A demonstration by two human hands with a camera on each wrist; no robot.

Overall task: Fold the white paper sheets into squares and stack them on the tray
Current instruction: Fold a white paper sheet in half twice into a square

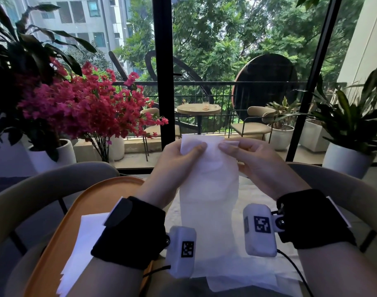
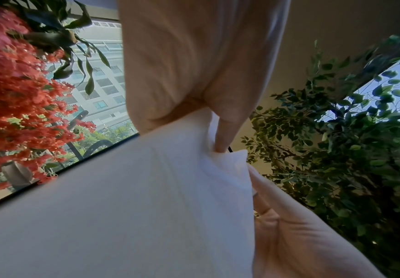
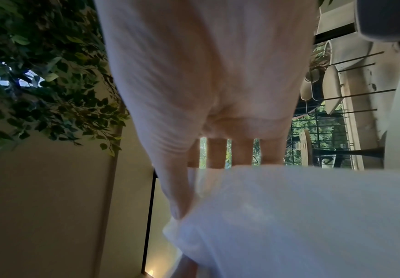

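A long white paper sheet (image 1: 209, 189) is lifted in front of me, its lower end trailing down to the table. My left hand (image 1: 183, 153) pinches its top left part between thumb and fingers, and my right hand (image 1: 237, 151) pinches the top right. The left wrist view shows the sheet (image 2: 146, 206) filling the lower half, with a finger (image 2: 225, 135) tucked behind its corner. In the right wrist view the paper (image 3: 301, 216) lies over the fingers (image 3: 218, 152). An orange tray (image 1: 80, 206) sits at the left with a white paper piece (image 1: 84, 249) on it.
More white paper (image 1: 243, 279) lies flat on the table under the lifted sheet. Grey chair backs (image 1: 44, 189) curve on both sides. Potted plants and pink flowers (image 1: 80, 103) stand by the window beyond the table.
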